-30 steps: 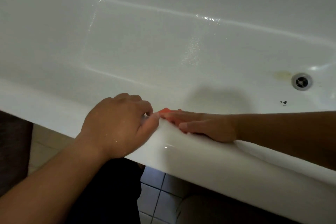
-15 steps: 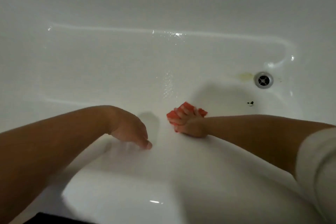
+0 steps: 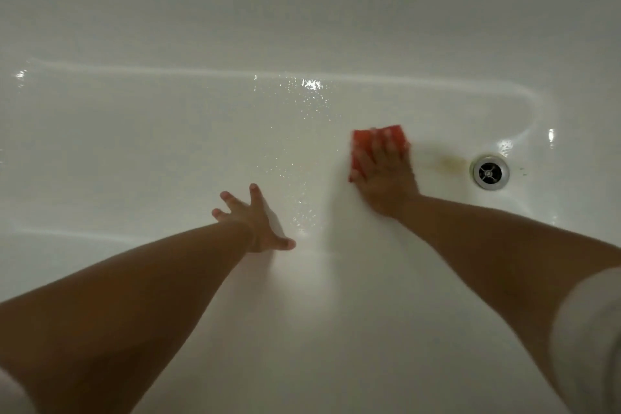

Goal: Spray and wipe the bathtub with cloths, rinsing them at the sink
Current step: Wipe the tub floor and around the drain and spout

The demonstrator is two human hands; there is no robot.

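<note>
Your right hand [image 3: 383, 171] lies flat on the red cloth [image 3: 376, 144], palm down, fingers spread over it and pressing it against the floor of the tub [image 3: 168, 144]. You are pinning the cloth, not gripping it in a fist; that flat press probably serves to spread force across the whole pad as you scrub. The cloth sits just left of the drain [image 3: 489, 172], with a yellowish stain [image 3: 447, 163] between the two, close to the cloth's right edge. That stain looks like the likely target of the wiping.

Your left hand [image 3: 255, 222] holds nothing. Its fingers are splayed wide and the palm appears planted on the tub, well left of the drain and nearer to you than the cloth. It probably carries your weight while you lean in. Both arms are stretched nearly straight, reaching down and forward, and a pale sleeve [image 3: 588, 339] shows at your right shoulder.

Droplets [image 3: 302, 104] glisten on the surface left of the drain, between your two hands and beyond them, so this patch seems already wetted. The wet glaze may be slippery under the bracing palm, so keep your weight on it steady. No sink or spray bottle is in view.
</note>
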